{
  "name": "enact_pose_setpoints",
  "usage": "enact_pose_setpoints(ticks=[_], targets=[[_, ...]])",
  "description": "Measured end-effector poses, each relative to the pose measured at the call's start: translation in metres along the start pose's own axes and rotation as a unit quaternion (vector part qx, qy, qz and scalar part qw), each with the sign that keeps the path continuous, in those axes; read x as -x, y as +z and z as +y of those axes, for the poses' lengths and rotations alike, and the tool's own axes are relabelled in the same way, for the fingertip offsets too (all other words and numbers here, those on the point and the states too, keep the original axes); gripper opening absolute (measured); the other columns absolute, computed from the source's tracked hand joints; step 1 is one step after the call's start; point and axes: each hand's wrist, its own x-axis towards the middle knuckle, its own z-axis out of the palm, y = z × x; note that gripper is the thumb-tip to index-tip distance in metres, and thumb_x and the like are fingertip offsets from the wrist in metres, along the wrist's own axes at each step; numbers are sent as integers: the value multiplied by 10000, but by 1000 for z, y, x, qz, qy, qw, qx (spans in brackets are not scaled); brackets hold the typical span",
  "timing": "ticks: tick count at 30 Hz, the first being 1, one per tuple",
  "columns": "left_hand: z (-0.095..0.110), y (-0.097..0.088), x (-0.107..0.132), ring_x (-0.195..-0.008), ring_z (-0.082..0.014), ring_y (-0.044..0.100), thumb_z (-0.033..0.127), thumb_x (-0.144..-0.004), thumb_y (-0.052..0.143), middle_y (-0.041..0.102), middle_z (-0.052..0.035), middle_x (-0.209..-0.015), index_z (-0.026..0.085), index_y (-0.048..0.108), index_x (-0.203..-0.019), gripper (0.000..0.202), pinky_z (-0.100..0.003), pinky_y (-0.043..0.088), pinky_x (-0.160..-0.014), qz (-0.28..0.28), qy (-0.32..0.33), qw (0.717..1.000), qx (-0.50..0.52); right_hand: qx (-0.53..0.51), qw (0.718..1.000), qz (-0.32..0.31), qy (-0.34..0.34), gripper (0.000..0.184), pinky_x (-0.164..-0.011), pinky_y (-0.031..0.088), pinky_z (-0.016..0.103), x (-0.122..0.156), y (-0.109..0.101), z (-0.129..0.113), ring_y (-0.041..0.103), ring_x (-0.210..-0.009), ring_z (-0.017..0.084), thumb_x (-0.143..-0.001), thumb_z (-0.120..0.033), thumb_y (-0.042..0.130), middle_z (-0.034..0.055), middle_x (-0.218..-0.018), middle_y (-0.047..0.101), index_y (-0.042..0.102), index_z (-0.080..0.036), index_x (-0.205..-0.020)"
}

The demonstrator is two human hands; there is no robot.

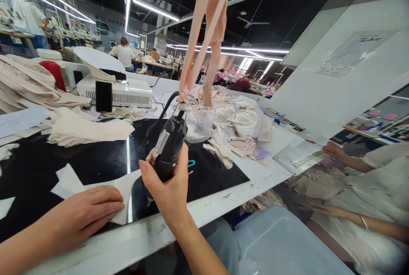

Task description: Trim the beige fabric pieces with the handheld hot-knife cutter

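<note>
My right hand is wrapped round a black electric fabric cutter, whose lower end is hidden behind the hand. The cutter has a cord at its top and hangs from long peach fabric strips. Fingers stretched out, my left hand lies flat on white fabric pieces at the front of the glossy black work surface. The fabric's right edge reaches close to the cutter. A small teal clip-like thing lies just right of the cutter.
Behind stand a white scale, a phone and a cream fabric stack. Patterned beige pieces and a clear plastic bag lie at right. A grey plastic bin is below. A co-worker sits at far right.
</note>
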Motion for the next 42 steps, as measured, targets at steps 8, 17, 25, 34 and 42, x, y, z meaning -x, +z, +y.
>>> enact_pose_setpoints(ticks=[8, 17, 25, 34, 42], targets=[[6, 8, -9, -1069, -218, 824, 216, -1199, 578, 856, -92, -1141, 188, 824, -1238, 251, -299, 678, -1026, 10, 7, 998, 56, 105, 991, 65, -54, 392, -613, 625, 331, -15, -23, 16, 714, -592, 182, -825, -414, 956, -27, -833, 802, 629, -285, -998], [3, -1, -18, -1079, -229, 826, 270, -1239, 544, 870, -93, -1143, 180, 806, -1276, 280, -312, 668, -998, 28, 14, 999, 28, 94, 985, 110, -93, 397, -618, 583, 370, -35, -30, 17, 680, -540, 198, -788, -431, 936, -44, -731, 746, 589, -294, -925], [-7, 15, -55, -1029, -235, 799, 216, -1195, 603, 849, -83, -1103, 136, 799, -1228, 215, -336, 639, -991, 9, 34, 994, -107, 129, 984, 109, -51, 525, -692, 591, 408, -30, -40, 23, 714, -606, 231, -795, -580, 966, -10, -807, 776, 651, -272, -1081], [-17, 46, -75, -1031, -221, 776, 372, -1148, 764, 805, -71, -1133, 172, 790, -1331, 273, -325, 615, -1019, -47, 23, 979, -199, 133, 985, 79, -75, 478, -625, 619, 357, -26, -51, 29, 723, -598, 217, -846, -529, 967, -7, -827, 797, 663, -290, -1127], [-17, 42, -72, -1051, -222, 764, 430, -1185, 709, 761, -77, -1151, 185, 762, -1391, 324, -332, 600, -1031, -65, 18, 975, -211, 98, 988, 78, -92, 386, -631, 638, 363, -26, -40, 24, 707, -565, 201, -845, -467, 954, -15, -802, 781, 663, -297, -1032]])
